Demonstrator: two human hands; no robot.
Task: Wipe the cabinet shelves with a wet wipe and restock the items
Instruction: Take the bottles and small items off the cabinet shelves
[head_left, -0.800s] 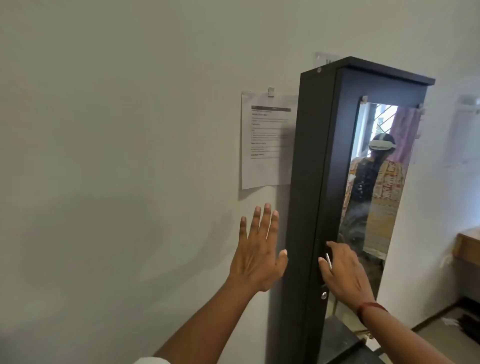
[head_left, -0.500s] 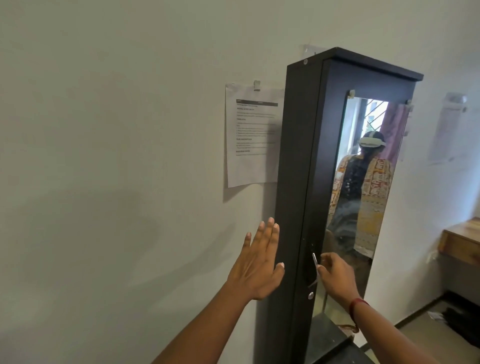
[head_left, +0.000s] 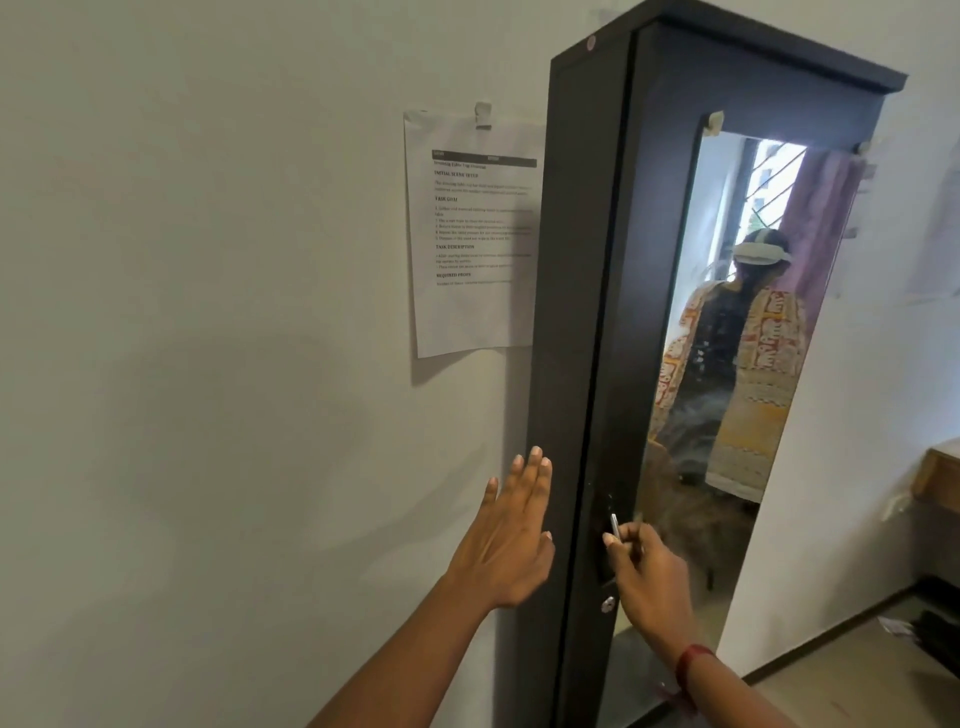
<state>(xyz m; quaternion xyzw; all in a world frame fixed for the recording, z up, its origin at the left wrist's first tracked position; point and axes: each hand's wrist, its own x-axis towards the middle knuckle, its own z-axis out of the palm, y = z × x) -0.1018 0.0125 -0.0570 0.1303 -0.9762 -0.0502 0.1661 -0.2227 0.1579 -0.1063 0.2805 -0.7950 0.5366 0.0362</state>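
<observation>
- My left hand (head_left: 511, 530) lies flat with straight fingers, seemingly against the cabinet (head_left: 566, 312) side. I judge this steadies the tall, narrow box against my pull.
- My right hand (head_left: 649, 571) pinches the small metal handle (head_left: 614, 525) at the door's edge, fingers curled round it, set to swing it out.
- The mirrored door (head_left: 737, 364) is shut, so the shelves are hidden behind it. No wipe is in view.
- A printed sheet (head_left: 475, 234) hangs on the wall just beside the cabinet.
- Opening comes first, so the task is barely begun.
</observation>
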